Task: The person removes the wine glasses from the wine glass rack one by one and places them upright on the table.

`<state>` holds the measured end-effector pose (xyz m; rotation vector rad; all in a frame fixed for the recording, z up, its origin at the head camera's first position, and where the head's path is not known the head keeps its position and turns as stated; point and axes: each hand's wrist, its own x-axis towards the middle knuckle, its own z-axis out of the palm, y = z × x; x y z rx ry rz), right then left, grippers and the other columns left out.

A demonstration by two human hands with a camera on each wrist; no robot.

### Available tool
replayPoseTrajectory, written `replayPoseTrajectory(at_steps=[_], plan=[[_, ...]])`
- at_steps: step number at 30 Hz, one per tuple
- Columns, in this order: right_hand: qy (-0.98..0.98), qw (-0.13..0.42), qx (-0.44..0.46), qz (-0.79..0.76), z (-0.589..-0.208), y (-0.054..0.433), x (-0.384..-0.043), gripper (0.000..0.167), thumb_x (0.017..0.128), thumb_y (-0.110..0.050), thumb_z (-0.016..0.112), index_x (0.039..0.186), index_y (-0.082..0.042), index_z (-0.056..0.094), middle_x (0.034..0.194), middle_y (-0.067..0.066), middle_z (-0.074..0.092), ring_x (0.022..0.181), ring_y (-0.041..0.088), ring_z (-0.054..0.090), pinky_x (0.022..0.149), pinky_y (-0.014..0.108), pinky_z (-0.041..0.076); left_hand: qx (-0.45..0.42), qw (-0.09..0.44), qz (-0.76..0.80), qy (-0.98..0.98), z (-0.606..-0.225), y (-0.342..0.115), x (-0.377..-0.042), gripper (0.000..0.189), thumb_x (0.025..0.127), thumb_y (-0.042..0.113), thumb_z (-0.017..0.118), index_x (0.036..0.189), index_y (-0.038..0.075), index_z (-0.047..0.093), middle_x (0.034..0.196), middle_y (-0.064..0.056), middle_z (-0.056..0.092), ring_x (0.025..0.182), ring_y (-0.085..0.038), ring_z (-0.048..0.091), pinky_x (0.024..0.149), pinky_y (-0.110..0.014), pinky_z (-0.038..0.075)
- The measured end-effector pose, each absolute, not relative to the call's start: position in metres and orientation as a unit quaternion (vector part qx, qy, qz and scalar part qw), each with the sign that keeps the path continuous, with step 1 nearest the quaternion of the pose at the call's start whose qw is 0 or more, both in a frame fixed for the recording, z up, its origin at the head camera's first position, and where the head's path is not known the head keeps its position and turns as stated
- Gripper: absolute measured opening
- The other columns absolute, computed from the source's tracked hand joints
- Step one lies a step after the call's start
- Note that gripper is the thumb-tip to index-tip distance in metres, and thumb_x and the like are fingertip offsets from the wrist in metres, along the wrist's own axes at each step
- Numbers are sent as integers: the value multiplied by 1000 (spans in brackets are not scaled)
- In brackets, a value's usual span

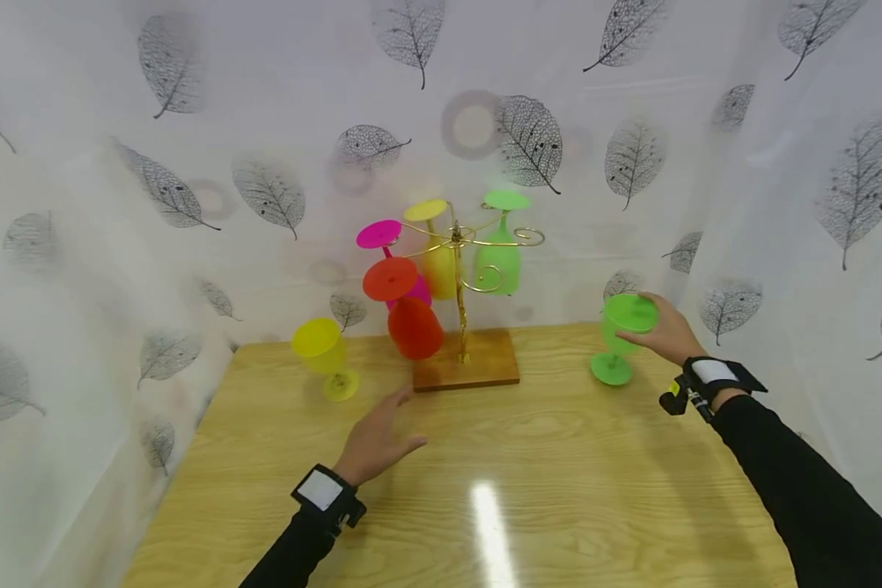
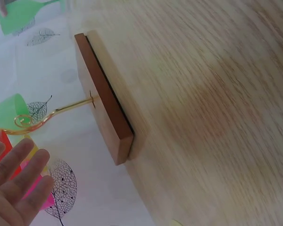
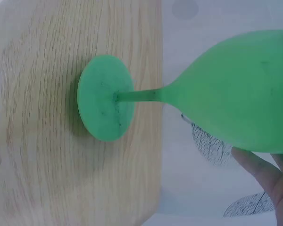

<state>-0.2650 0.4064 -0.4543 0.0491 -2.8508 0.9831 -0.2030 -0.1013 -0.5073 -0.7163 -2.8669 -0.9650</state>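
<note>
A green plastic goblet (image 1: 611,336) stands upright at the table's right side. My right hand (image 1: 665,333) grips it by the bowl, thumb on the near side. In the right wrist view the goblet's round foot (image 3: 106,99) is down at the wood. My left hand (image 1: 376,441), fingers spread, hovers in front of a gold goblet rack (image 1: 461,314) and holds nothing. The rack's wooden base (image 2: 104,99) shows beyond that hand in the left wrist view. Nearest to it hangs a red goblet (image 1: 415,328), upside down.
Also hanging inverted are a magenta goblet (image 1: 378,234), a yellow goblet (image 1: 438,273) and another green goblet (image 1: 498,261). Empty curled arms (image 1: 529,237) stick out on the rack's right. A yellow goblet (image 1: 319,347) stands upright left of the rack. Behind the table hangs a leaf-print curtain (image 1: 441,114).
</note>
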Motion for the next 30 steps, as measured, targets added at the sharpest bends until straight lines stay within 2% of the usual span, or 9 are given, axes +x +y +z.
replayPoseTrajectory(at_steps=[5,13,16,19,21,25,28,30], plan=[[-941,49,1,335,-463,411,-265,93,82,-38,70,146,6,18,139,38,29,120,55,36,93,64,37,-255,63,-303,-916,-508,-112,-199,78,77,41,74,141,12,39,134,-11,54,117,-24,57,91,-43,52],[-935,33,5,353,-471,411,-265,100,81,-37,72,149,2,10,138,39,29,116,54,40,90,61,41,-249,53,-313,-915,-505,-111,-201,77,77,34,76,140,11,40,135,-11,54,119,-26,56,95,-44,50],[-935,35,8,353,-469,410,-263,106,79,-38,73,150,-2,3,145,37,22,123,56,33,94,66,36,-244,53,-302,-920,-504,-113,-201,77,77,34,76,140,10,40,134,-12,54,119,-26,56,94,-44,50],[-934,73,21,349,-462,405,-258,109,79,-35,74,151,-4,0,150,34,13,131,56,22,99,71,26,-247,67,-286,-924,-500,-119,-201,77,77,35,76,139,8,41,132,-12,55,117,-27,57,92,-44,51],[-934,118,40,336,-454,399,-254,105,78,-31,75,151,-5,4,152,31,12,135,54,16,102,71,21,-252,85,-269,-926,-496,-125,-201,76,77,36,76,138,6,43,130,-12,56,115,-27,58,90,-43,52],[-924,190,121,310,-433,373,-250,92,76,-21,77,149,-8,23,152,26,23,142,43,15,108,67,18,-255,116,-232,-932,-485,-139,-207,74,77,40,74,136,7,45,129,-12,56,113,-28,58,90,-42,53],[-914,206,215,277,-419,344,-249,85,73,-15,79,145,-8,34,148,23,33,144,37,16,112,64,16,-257,127,-211,-935,-471,-151,-218,73,77,41,74,135,6,46,129,-13,55,110,-28,59,89,-42,54],[-906,205,267,256,-414,325,-249,84,71,-14,80,144,-11,37,146,21,38,144,34,19,115,59,14,-264,143,-197,-933,-459,-156,-229,73,77,42,74,135,7,46,127,-13,55,103,-27,61,84,-39,55]])
